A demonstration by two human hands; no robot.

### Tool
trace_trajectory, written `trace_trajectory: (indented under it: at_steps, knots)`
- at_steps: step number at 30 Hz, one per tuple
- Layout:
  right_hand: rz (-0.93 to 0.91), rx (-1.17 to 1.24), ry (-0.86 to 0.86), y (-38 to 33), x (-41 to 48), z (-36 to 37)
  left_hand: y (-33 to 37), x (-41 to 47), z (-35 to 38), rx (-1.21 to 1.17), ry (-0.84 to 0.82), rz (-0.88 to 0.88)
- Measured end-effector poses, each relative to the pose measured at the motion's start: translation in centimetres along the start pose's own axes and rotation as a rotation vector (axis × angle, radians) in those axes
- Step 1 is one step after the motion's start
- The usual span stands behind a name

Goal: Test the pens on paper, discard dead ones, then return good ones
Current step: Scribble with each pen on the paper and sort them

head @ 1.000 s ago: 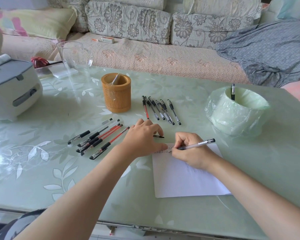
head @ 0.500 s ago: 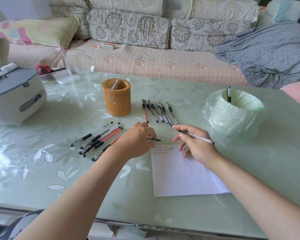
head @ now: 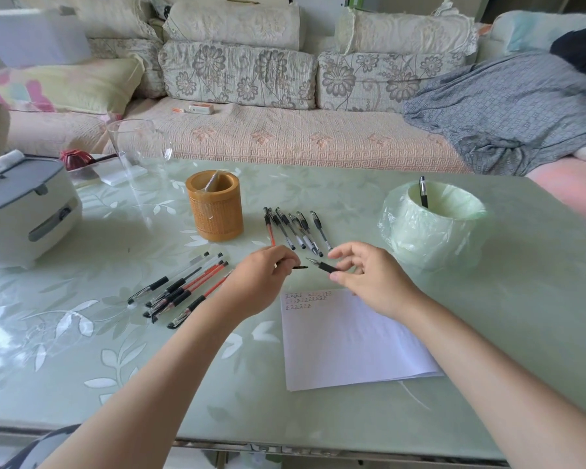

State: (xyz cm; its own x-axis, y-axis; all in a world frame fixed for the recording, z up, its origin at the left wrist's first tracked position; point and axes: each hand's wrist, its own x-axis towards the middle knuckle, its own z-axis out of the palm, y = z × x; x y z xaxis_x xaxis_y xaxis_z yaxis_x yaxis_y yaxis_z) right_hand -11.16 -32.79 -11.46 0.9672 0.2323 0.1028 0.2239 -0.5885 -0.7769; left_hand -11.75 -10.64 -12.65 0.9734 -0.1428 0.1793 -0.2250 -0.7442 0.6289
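My right hand (head: 369, 275) holds a black-grip pen (head: 322, 265) just above the table, its tip pointing left. My left hand (head: 261, 275) pinches a small black pen cap (head: 300, 267), its open end close to the pen's tip. A white paper sheet (head: 349, 343) with rows of test scribbles at its top lies below both hands. Several pens (head: 183, 289) lie in a group to the left. Another row of pens (head: 295, 228) lies beyond my hands. A brown pen holder (head: 215, 211) stands behind. One pen (head: 423, 194) stands in a bag-lined bin (head: 433, 228) on the right.
A white and grey appliance (head: 24, 211) sits at the table's left edge. A clear glass pitcher (head: 137, 147) stands behind the holder. A sofa with cushions and a grey blanket (head: 508, 110) runs along the far side of the glass-topped table (head: 82, 350).
My right hand lifted the pen off the paper and turned its tip left toward my left hand. My left hand rose slightly with the cap. The camera tilted up.
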Motion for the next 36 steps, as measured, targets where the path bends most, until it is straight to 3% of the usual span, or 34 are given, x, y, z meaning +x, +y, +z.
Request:
trace_trajectory:
  at_steps: [4,14,18,25,32,36]
  knots:
    - [-0.023,-0.137,0.037,-0.4,0.1,-0.2,0.1,-0.1,0.0,-0.013,-0.013,-0.001]
    - [-0.161,-0.146,-0.028,-1.5,-0.5,-0.2,1.4,-0.7,-0.3,-0.012,-0.122,0.051]
    - [-0.245,-0.148,0.030,-1.2,-0.5,0.3,1.6,-0.8,-0.4,-0.056,-0.083,0.049]
    - [-0.211,-0.190,0.113,-0.5,-0.3,-0.3,0.8,-0.5,-0.9,-0.020,-0.019,-0.035]
    - [-0.230,-0.258,0.068,-0.4,-0.3,0.5,1.5,-0.7,-0.4,-0.064,-0.121,0.007]
    - [-0.282,-0.432,0.047,-0.7,-0.5,0.6,2.1,-0.8,-0.7,-0.137,-0.172,-0.033]
